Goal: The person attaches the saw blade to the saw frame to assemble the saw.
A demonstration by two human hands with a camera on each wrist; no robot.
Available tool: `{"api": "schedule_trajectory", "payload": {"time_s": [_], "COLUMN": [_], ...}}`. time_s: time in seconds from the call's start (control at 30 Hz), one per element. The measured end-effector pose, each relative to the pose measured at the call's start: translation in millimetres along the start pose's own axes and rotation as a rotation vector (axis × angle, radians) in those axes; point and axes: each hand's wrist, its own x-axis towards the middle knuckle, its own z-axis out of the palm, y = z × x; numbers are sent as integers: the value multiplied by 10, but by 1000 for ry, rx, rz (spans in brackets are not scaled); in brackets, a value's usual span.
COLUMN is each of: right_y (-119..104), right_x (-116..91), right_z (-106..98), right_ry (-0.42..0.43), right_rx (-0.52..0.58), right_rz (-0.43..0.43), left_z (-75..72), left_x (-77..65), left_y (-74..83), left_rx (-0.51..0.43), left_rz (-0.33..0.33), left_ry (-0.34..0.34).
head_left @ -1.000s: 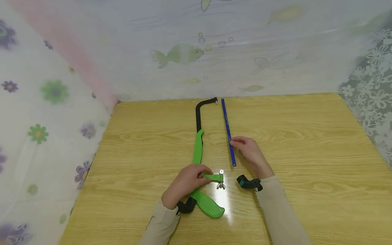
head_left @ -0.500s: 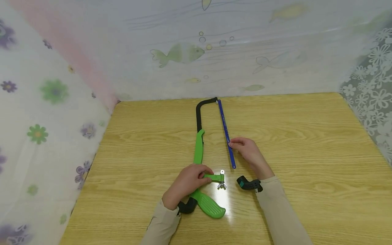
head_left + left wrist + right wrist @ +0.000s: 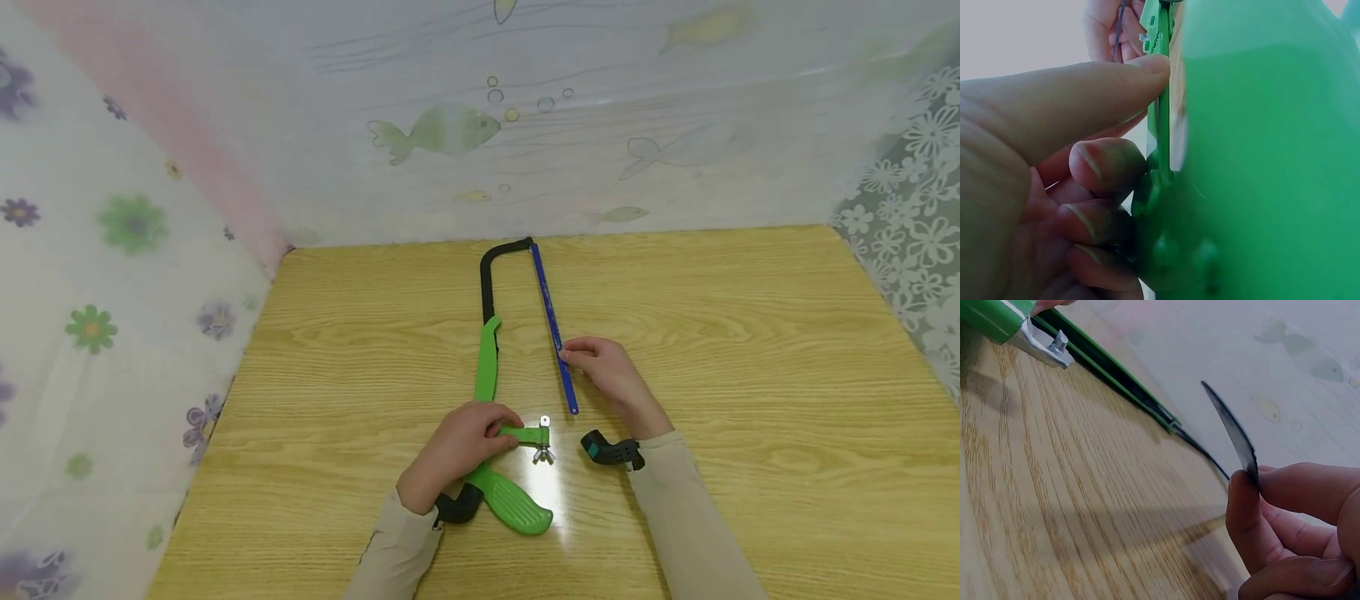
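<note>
A green and black hacksaw frame (image 3: 487, 367) stands out on the table in the head view, its black bent arm at the far end. My left hand (image 3: 465, 437) grips the green part near the handle, thumb and fingers round the short arm that carries a metal blade pin and wing nut (image 3: 543, 454). Between thumb and finger, my right hand (image 3: 611, 375) pinches a blue hacksaw blade (image 3: 551, 312). The blade's far end meets the tip of the black arm; its near end lies apart from the pin. Fine teeth show on the blade (image 3: 1241, 440) in the right wrist view.
The wood-grain table (image 3: 735, 350) runs back to a wall sheet (image 3: 570, 167) printed with fish. A flowered sheet (image 3: 135, 333) hangs at the left. Black wrist cameras sit at both wrists, the right one (image 3: 609, 450) near the blade's near end.
The blade's far end has shifted left until it meets the tip of the frame's black arm. My right hand moved slightly with it; the left hand has hardly moved.
</note>
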Motion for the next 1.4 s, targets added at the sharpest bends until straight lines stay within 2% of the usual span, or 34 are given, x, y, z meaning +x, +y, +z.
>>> {"api": "schedule_trajectory", "payload": {"time_s": [0.57, 0.97, 1.4], "right_y": [-9, -18, -3], "right_x": [-9, 4, 29], "right_z": [-9, 27, 92], "right_ry": [-12, -16, -52], "right_rx": [-3, -143, -113], "right_rz": [6, 8, -37], "left_z": [-39, -33, -23], "left_x": [-20, -22, 8], "left_y": [47, 41, 22], "left_rx": [-6, -15, -16], "left_rz": [-2, -8, 6], "left_ry": [-2, -7, -4]}}
